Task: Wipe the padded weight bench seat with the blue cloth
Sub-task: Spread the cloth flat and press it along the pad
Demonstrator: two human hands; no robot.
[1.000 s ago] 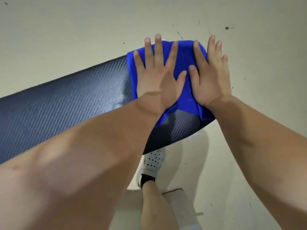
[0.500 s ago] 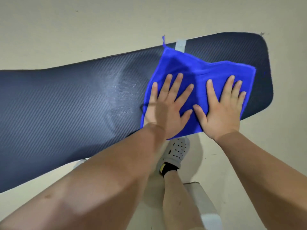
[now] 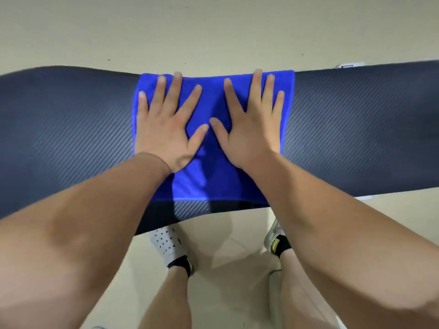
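2 bare hands lie palm-down on the blue rectangular microfibre cloth point(image 3: 211, 179), which is spread flat at the centre of the frame on the dark padded bench point(image 3: 71, 138). The bench has a carbon-weave textured cover and runs from the left edge of the frame to the right edge.

The cloth reaches the far edge of the bench at the top. A narrow strip of bench cover shows below its lower hem.

The left hand point(image 3: 166, 131) rests on the left half of the cloth and the right hand point(image 3: 251, 134) on the right half. The 2 thumb tips are just beside each other at mid-cloth.

Grip state, both hands: fully open, fingers straight and spread, pressing on the cloth, nothing held.

Below the bench, on the beige floor point(image 3: 213, 32), stand a white perforated shoe point(image 3: 166, 245) at lower centre and a second shoe point(image 3: 273, 238), partly hidden by the right forearm.
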